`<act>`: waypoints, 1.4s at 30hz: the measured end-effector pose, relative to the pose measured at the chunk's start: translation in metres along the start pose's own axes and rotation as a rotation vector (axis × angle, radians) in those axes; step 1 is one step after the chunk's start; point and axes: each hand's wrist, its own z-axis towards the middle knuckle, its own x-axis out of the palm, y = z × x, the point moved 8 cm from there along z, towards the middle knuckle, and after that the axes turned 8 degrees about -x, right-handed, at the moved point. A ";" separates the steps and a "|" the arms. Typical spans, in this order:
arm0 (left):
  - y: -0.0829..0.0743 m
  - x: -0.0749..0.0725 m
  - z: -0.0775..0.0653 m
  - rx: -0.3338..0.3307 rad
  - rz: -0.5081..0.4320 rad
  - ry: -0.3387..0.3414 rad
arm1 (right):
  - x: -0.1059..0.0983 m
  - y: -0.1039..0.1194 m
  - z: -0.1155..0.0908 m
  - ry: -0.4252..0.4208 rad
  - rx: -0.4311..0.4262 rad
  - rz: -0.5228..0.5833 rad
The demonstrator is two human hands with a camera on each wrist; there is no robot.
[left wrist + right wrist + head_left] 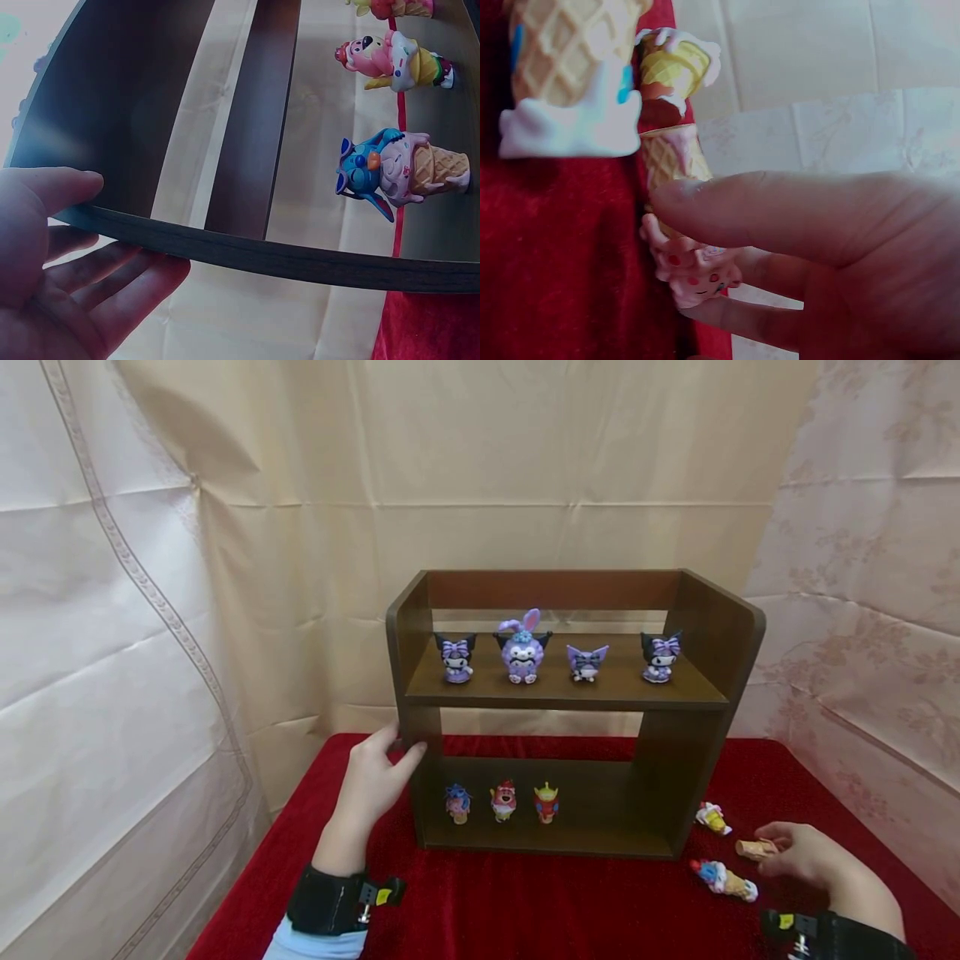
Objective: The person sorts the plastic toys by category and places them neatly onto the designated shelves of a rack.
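Observation:
A brown two-tier shelf (570, 703) stands on the red cloth. My left hand (369, 781) holds its left side panel (247, 251), thumb on one side of the panel and the other fingers on the far side. At the right, my right hand (813, 857) pinches an ice-cream-cone figurine (676, 159) with a pink top, which lies on its side. Beside it lie a cone figurine with a blue and red top (722, 878) and a yellow-and-white cone figurine (712, 818). My right fingers partly hide the pinched figurine.
On the upper tier stand several purple-and-black figurines (522, 656). A blue cone figurine (457, 804), a pink one (504, 800) and a green-headed one (547, 802) stand on the lower tier's left. Beige curtains (570, 460) hang behind the shelf.

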 end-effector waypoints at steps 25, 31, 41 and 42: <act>0.002 -0.001 -0.003 -0.015 -0.009 0.001 | -0.002 -0.012 0.001 -0.050 0.065 -0.043; 0.002 0.000 -0.002 -0.010 -0.010 0.004 | -0.013 -0.005 0.000 -0.110 0.071 -0.043; 0.000 0.000 -0.001 -0.007 -0.007 0.010 | -0.037 0.025 -0.007 -0.215 0.001 -0.087; 0.000 0.000 0.000 -0.007 -0.008 0.010 | -0.040 0.029 -0.008 -0.226 -0.006 -0.095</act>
